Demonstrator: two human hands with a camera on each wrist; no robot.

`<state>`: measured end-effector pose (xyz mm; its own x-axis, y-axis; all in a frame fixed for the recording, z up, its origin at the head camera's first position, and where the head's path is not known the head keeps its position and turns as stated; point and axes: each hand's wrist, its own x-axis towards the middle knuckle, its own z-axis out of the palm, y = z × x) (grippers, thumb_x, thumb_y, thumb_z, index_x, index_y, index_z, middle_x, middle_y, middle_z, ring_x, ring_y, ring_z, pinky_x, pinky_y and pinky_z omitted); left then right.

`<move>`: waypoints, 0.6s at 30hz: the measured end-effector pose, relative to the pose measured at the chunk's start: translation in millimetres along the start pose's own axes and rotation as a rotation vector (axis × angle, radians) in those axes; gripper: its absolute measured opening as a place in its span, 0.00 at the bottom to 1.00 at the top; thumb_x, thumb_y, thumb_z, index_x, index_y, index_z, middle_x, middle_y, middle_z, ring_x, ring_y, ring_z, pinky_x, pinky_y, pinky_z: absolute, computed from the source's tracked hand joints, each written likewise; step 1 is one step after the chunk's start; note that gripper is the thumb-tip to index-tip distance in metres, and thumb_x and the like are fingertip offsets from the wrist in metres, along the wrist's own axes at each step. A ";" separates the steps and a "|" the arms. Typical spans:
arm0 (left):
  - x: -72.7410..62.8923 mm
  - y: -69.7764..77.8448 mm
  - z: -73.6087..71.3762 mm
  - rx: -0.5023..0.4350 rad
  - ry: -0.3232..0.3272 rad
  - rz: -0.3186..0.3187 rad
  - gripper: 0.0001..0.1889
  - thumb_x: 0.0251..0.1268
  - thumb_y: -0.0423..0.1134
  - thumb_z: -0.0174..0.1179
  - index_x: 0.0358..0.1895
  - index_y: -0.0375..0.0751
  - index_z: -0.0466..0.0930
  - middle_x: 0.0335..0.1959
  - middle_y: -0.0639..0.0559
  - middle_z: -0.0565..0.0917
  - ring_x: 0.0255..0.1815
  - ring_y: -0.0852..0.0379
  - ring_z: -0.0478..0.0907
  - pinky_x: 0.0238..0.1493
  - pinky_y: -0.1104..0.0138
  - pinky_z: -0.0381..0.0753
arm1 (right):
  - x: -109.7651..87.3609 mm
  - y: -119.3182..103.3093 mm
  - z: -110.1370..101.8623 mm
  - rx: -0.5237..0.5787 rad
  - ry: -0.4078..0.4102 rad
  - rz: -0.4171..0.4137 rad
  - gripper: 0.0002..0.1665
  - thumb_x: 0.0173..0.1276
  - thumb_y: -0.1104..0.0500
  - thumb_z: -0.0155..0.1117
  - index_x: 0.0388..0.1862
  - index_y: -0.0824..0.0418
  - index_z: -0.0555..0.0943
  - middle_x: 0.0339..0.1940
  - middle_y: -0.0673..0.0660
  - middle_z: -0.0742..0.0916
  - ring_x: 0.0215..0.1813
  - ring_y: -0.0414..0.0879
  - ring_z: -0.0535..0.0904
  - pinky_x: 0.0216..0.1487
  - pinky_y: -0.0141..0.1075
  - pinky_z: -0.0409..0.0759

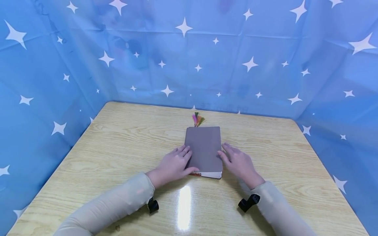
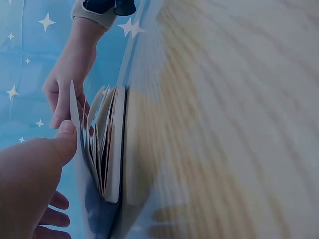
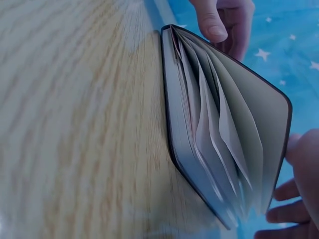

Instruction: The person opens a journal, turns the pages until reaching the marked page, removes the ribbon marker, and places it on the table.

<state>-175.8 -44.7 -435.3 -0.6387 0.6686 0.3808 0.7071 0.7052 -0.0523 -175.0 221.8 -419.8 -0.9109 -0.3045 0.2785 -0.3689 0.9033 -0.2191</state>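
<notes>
A notebook with a dark grey-brown cover lies on the table, its cover standing partly raised from the right edge. Loose, fanned pages show under the cover in the right wrist view. Colored tassels stick out past its far end. My left hand rests on the left side of the cover, fingers extended and thumb near the lower left corner. At the right edge, the thumb of my right hand touches the cover's rim while the other fingers reach forward beside it, relaxed.
The notebook lies near the middle of a light wood-grain table. A blue curtain with white stars surrounds the table's back and sides. Dark wrist cameras sit under the sleeves, and a bright light reflection shows on the near tabletop.
</notes>
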 end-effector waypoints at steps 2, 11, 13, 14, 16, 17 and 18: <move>0.2 2.2 0.9 -0.011 -0.002 0.005 0.40 0.61 0.69 0.45 0.56 0.33 0.76 0.56 0.38 0.76 0.58 0.43 0.72 0.53 0.55 0.74 | 0.1 -0.7 0.2 0.010 -0.009 0.005 0.32 0.73 0.42 0.46 0.62 0.66 0.73 0.59 0.63 0.77 0.55 0.61 0.76 0.47 0.54 0.76; 1.8 13.3 6.6 -0.022 0.020 0.031 0.41 0.59 0.69 0.47 0.56 0.32 0.76 0.55 0.38 0.77 0.57 0.44 0.74 0.51 0.56 0.76 | -0.5 -3.5 1.4 0.043 0.050 -0.025 0.30 0.73 0.47 0.49 0.62 0.68 0.72 0.57 0.66 0.78 0.52 0.62 0.77 0.46 0.54 0.76; 2.7 14.3 7.7 -0.026 0.041 0.039 0.40 0.59 0.69 0.49 0.55 0.31 0.76 0.55 0.38 0.78 0.56 0.44 0.74 0.51 0.56 0.76 | 0.4 -3.8 1.1 0.054 0.074 -0.038 0.30 0.73 0.47 0.49 0.62 0.68 0.71 0.57 0.66 0.78 0.52 0.62 0.77 0.46 0.53 0.76; 3.2 14.6 8.0 -0.032 0.050 0.041 0.40 0.59 0.68 0.49 0.55 0.31 0.76 0.54 0.38 0.78 0.56 0.44 0.74 0.51 0.56 0.76 | 1.0 -3.9 1.0 0.056 0.084 -0.045 0.30 0.73 0.47 0.49 0.62 0.68 0.71 0.57 0.65 0.78 0.52 0.62 0.77 0.46 0.53 0.77; 3.4 15.0 8.1 -0.034 0.059 0.043 0.39 0.60 0.67 0.50 0.55 0.32 0.76 0.54 0.38 0.78 0.56 0.44 0.74 0.51 0.56 0.76 | 1.5 -4.5 0.2 0.066 0.096 -0.053 0.30 0.73 0.47 0.50 0.63 0.67 0.70 0.57 0.65 0.78 0.53 0.61 0.77 0.47 0.53 0.76; 3.4 15.1 8.0 -0.036 0.062 0.044 0.38 0.60 0.66 0.50 0.55 0.32 0.76 0.54 0.38 0.78 0.56 0.44 0.74 0.51 0.56 0.76 | 1.6 -4.6 -0.1 0.071 0.099 -0.056 0.30 0.73 0.48 0.49 0.63 0.67 0.70 0.57 0.65 0.78 0.53 0.61 0.77 0.48 0.53 0.76; 3.3 15.1 7.6 -0.041 0.068 0.045 0.38 0.61 0.66 0.50 0.55 0.31 0.76 0.54 0.38 0.78 0.56 0.44 0.74 0.51 0.56 0.76 | 1.6 -4.8 -0.4 0.076 0.101 -0.058 0.29 0.73 0.48 0.49 0.64 0.67 0.70 0.58 0.65 0.78 0.53 0.61 0.77 0.48 0.53 0.76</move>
<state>-169.5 -30.0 -441.9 -0.5848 0.6813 0.4403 0.7476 0.6633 -0.0333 -174.6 217.2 -417.9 -0.8659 -0.3196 0.3848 -0.4364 0.8587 -0.2687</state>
